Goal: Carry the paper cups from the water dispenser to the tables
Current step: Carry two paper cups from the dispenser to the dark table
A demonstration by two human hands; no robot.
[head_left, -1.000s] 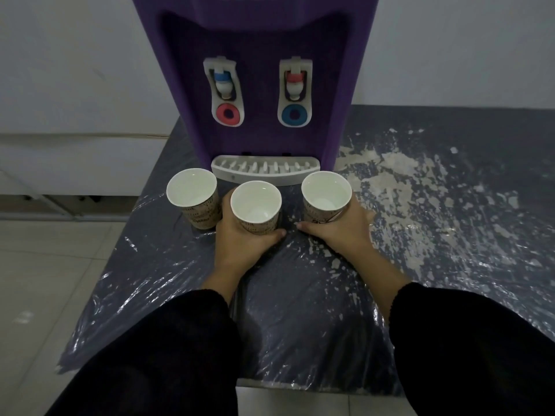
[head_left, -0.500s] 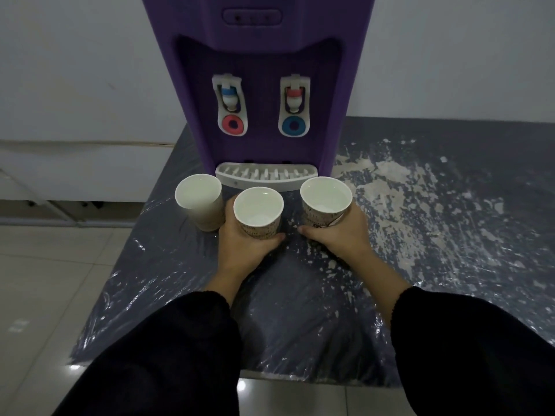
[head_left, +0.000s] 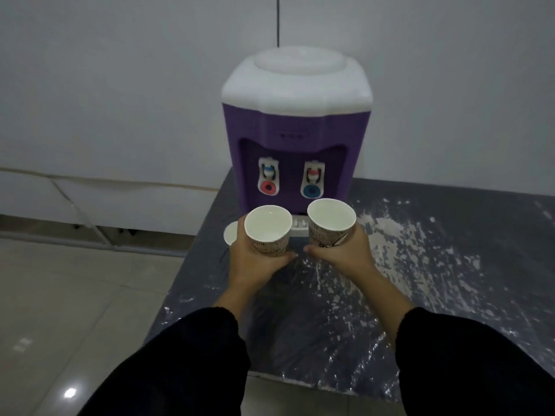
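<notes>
Both hands are wrapped around paper cups and hold them above the table: the left hand (head_left: pixel 255 259) grips the left cup (head_left: pixel 268 229), the right hand (head_left: pixel 345 253) grips the right cup (head_left: pixel 330 225). Behind them the purple water dispenser (head_left: pixel 295 130) with its white top stands at the far left corner of the table (head_left: pixel 435 265), whose dark top is plastic-wrapped and flecked white. Its drip tray (head_left: pixel 300 228) shows between the held cups. A third cup (head_left: pixel 229 235) sits near the table's left edge, mostly hidden behind the left hand.
</notes>
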